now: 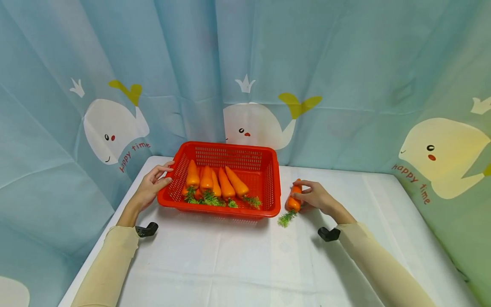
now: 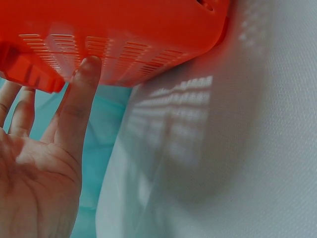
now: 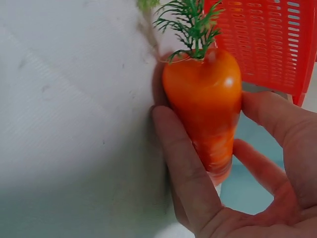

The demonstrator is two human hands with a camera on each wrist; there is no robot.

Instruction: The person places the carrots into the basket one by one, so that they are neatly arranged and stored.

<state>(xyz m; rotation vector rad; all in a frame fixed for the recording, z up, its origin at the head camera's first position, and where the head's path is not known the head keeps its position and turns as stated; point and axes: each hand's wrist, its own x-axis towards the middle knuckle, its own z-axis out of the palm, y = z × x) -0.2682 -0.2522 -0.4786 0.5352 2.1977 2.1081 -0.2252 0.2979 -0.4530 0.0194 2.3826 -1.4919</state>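
Note:
My right hand (image 1: 315, 196) holds a toy carrot (image 1: 294, 204) with thumb and fingers on either side. The carrot is on the table to the right of a red plastic basket (image 1: 277, 187), its green top pointing toward me. Up close in the right wrist view, the carrot (image 3: 205, 94) lies between the thumb and fingers (image 3: 185, 163). At the basket's left end, my left hand (image 1: 150, 187) touches the rim with fairly straight fingers. In the left wrist view a fingertip of that hand (image 2: 42, 173) meets the slotted basket wall (image 2: 114, 44). Several orange carrots (image 1: 226, 184) lie inside the basket.
A white cloth covers the table (image 1: 215, 264). Blue curtains (image 1: 345, 55) printed with whales hang behind and along both sides. A black wrist mount sits under each forearm, the left one (image 1: 147, 230) and the right one (image 1: 328, 234).

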